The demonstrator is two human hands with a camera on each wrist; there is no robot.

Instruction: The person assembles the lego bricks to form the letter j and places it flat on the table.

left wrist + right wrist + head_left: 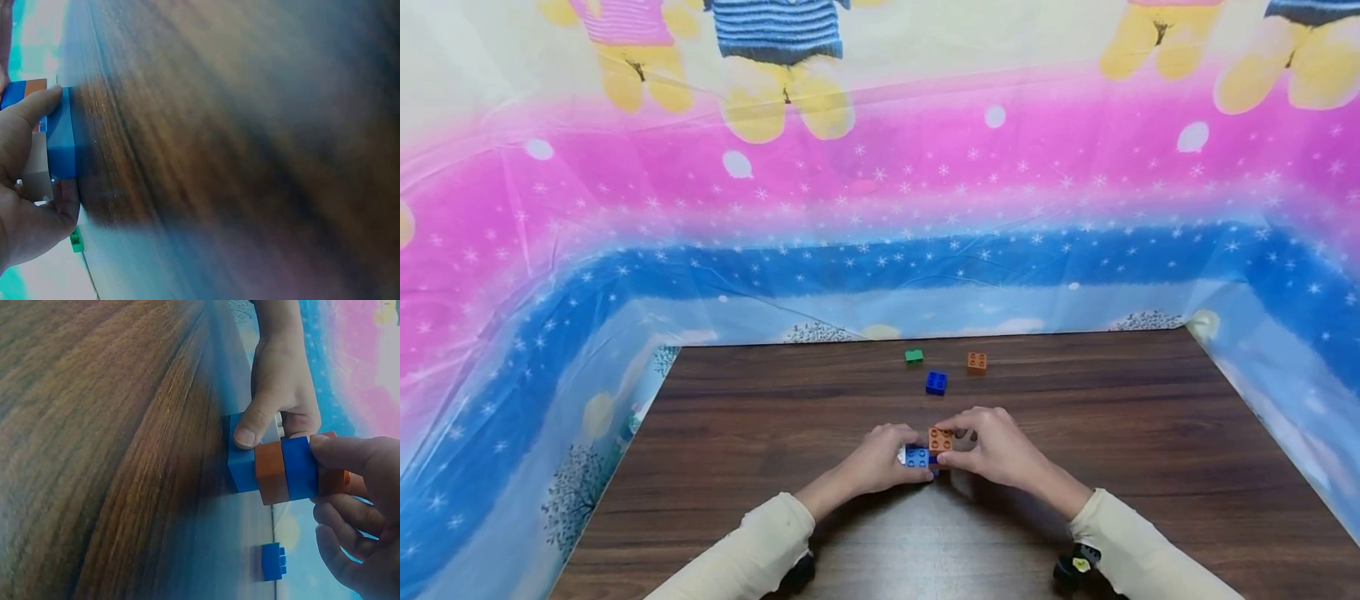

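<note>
A small stack of toy building bricks stands on the table between the hands. Its bottom is a blue brick; over it rise an orange brick, a dark blue brick and a top orange brick. Beside that column sit a white brick and a light blue brick. My left hand grips the lower bricks, its thumb pressed on the bottom blue one. The right hand pinches the top orange brick at the column's upper end, thumb on one side and fingers opposite.
Farther back on the brown wooden table lie a loose green brick, a dark blue brick and an orange brick. A printed cloth hangs behind the table's far edge and along its sides.
</note>
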